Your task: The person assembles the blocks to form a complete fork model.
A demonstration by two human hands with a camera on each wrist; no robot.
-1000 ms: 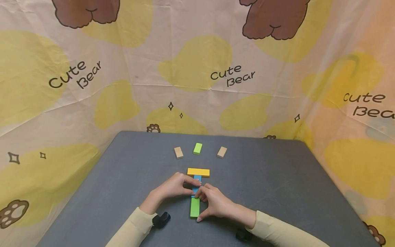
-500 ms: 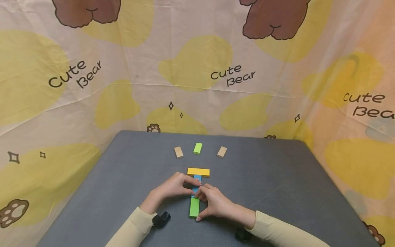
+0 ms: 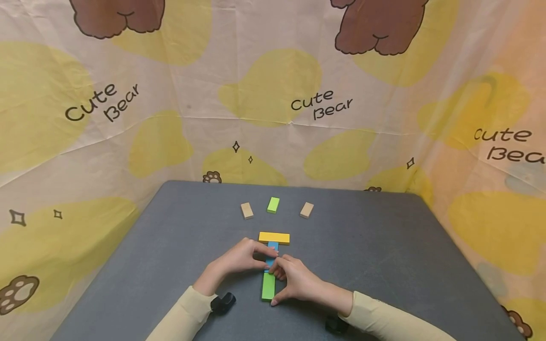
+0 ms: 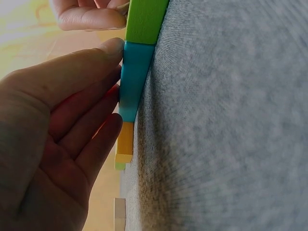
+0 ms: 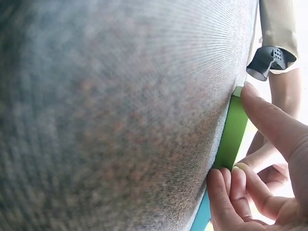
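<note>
In the head view, a yellow block (image 3: 274,237), a blue block (image 3: 273,246) and a green block (image 3: 268,286) lie on the table in a T shape. My left hand (image 3: 239,255) rests thumb and fingertips on the blue block's top, its fingers fairly straight. Beside it, my right hand (image 3: 300,279) holds the green block lengthwise, thumb at the near end and curled fingers by the far end. The left wrist view has the blue block (image 4: 134,79) touching the green block (image 4: 144,21) end to end. Part of the blue block is hidden under the fingers.
Farther back on the grey table (image 3: 362,227) lie a tan block (image 3: 247,210), a small light green block (image 3: 273,205) and another tan block (image 3: 306,210). A patterned cloth (image 3: 264,104) hangs behind and at both sides.
The green block's near end and my right thumb have shifted very slightly left. My left hand and the other blocks keep their places.
</note>
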